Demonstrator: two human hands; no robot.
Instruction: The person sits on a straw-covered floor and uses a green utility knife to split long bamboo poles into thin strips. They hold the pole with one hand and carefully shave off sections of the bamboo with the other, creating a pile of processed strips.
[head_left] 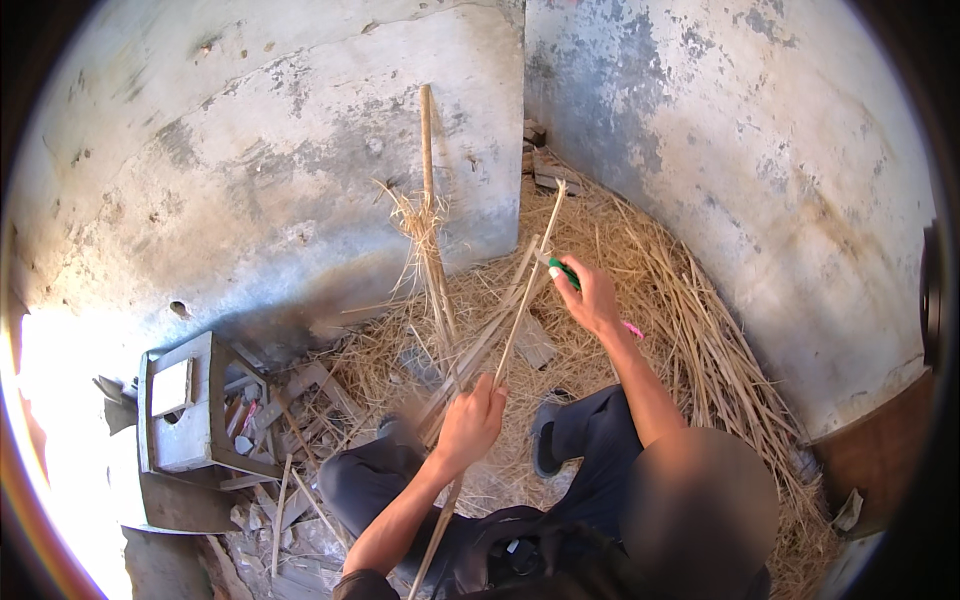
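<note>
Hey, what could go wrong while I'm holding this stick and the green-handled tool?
The green-handled tool in your right hand might slip along the stick toward your left hand, which grips it lower down. The long, slender stick could perhaps splinter. Loose straw lies around your shoes, so your footing might slide.

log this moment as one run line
left hand: gripping stick | right hand: holding green-handled tool, tip at stick | nearby: straw, grey box
</note>
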